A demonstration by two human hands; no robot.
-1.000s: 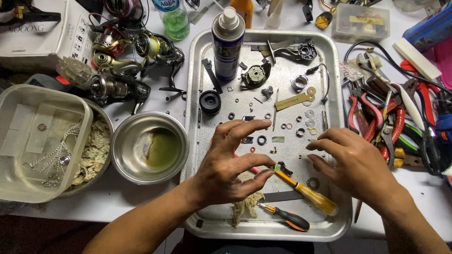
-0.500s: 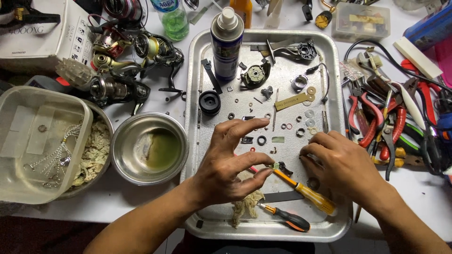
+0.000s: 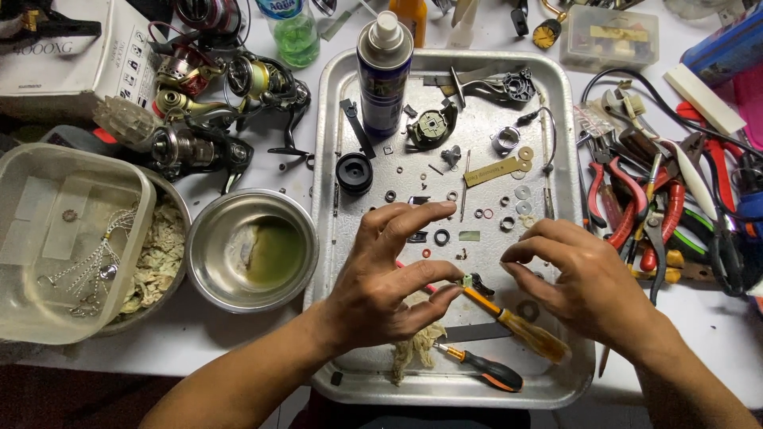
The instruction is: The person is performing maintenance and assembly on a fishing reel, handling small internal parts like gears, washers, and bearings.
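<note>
My left hand [image 3: 389,282] hovers over the lower middle of a metal tray [image 3: 568,375]. Its thumb and fingertips pinch a small dark part [image 3: 474,282] just above the tip of an amber-handled screwdriver [image 3: 524,327] that lies on the tray. My right hand [image 3: 584,282] is close on the right, fingers curled toward the part, with nothing visible in it. A black-and-orange screwdriver [image 3: 486,369] and a crumpled rag [image 3: 415,351] lie below my hands. Several washers, rings and small reel parts [image 3: 520,195] are spread over the tray beyond my fingers.
A spray can [image 3: 384,71] stands at the tray's top left. A steel bowl with greenish liquid [image 3: 253,248] and a clear plastic tub [image 3: 67,238] sit on the left, with fishing reels [image 3: 207,103] behind them. Pliers and cutters [image 3: 644,206] crowd the right side.
My right hand has drawn in toward the left hand and curled its fingers near the small part. My left hand has stayed almost still.
</note>
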